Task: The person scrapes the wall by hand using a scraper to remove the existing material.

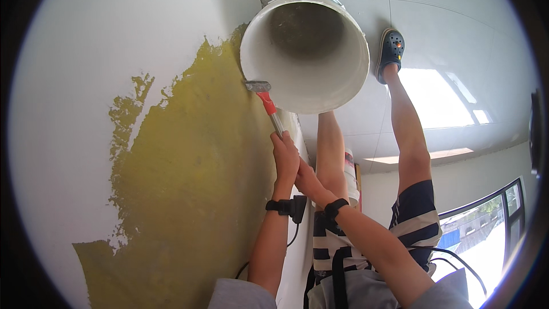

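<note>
My left hand (286,156) is closed around the metal shaft of a long-handled scraper (266,102) with a red neck. My right hand (309,180) grips it lower down, close behind the left; the lower handle is hidden by the hands. The scraper's metal head is smeared with pale residue. It overlaps the left rim of a large whitish bucket (326,68) in view; whether they touch, I cannot tell. A wall (193,159) stands at the left, with a yellow-green patch bordered by ragged white coating (64,107).
The bucket's mouth faces me beside the wall's foot, ahead of my legs. Glossy floor tiles (463,43) extend right, under my clog (391,53). Behind my leg stands a smaller white bucket (351,176). A black cable (465,262) loops near a window (484,223) at the lower right.
</note>
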